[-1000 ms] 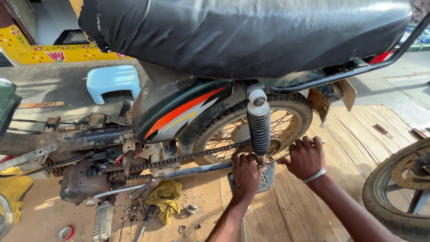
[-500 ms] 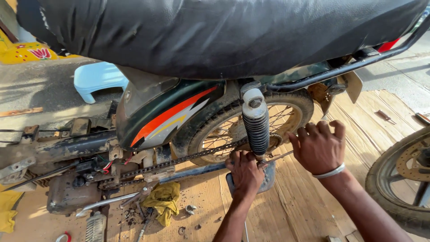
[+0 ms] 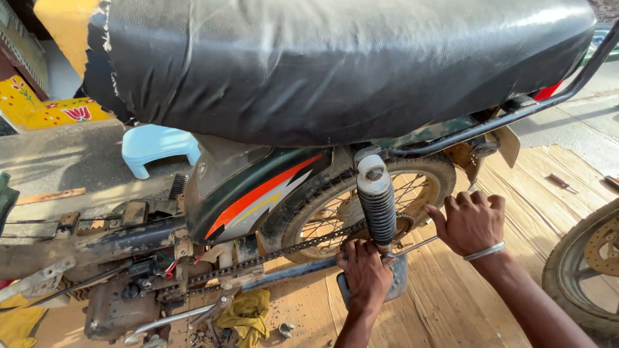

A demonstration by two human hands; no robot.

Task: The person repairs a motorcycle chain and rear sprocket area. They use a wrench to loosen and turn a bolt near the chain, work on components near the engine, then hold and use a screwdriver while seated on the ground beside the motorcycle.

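Observation:
A motorcycle with a black seat (image 3: 335, 64) stands side-on in front of me. My left hand (image 3: 365, 274) is closed around the bottom of the rear shock absorber (image 3: 377, 203), close to the drive chain (image 3: 271, 258) and swing arm. My right hand (image 3: 471, 222) is beside the rear wheel (image 3: 419, 187), fingers curled around the end of a thin metal rod (image 3: 412, 246) at the axle; a silver bangle sits on that wrist. What lies under either palm is hidden.
A second wheel (image 3: 590, 270) stands at the right edge. A yellow rag (image 3: 245, 316) and small loose parts lie on the wooden floor (image 3: 451, 322) below the engine. A light blue plastic stool (image 3: 158, 147) stands behind the bike.
My view has moved closer and to the left. My right hand has risen from the floor side of the wheel to the axle level. My left hand has stayed at the shock absorber's base.

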